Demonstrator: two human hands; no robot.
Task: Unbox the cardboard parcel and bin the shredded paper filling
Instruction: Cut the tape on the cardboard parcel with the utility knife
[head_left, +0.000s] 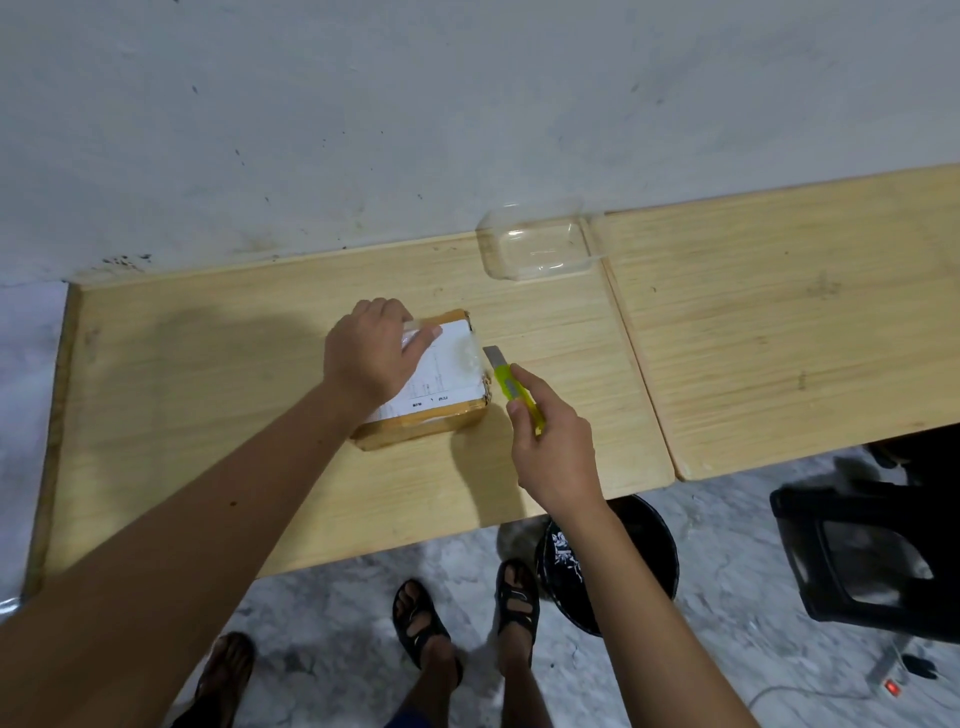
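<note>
We see the cardboard parcel (426, 384), small, brown and squarish, lying flat on the pale wood-grain table (208, 415). A white printed label (441, 371) covers most of its top, with glossy clear tape over the far corner. The left hand (371, 353) lies palm-down on the box top, fingers together and nearly straight, fingertips reaching the far edge and one finger lying across the label.

Just right of those fingertips, the right hand (553, 447) grips a yellow-green plastic utility knife (517, 392), thumb and fingers clamped around the handle. Its short grey blade juts past the fingers, tip just beside the parcel's right edge; we cannot tell whether it touches.

Beyond both hands, against the wall, sits a clear plastic container (537, 244) with rounded corners. Below the right wrist, on the floor, stands a round black bin (623, 566) holding pale shreds.
</note>
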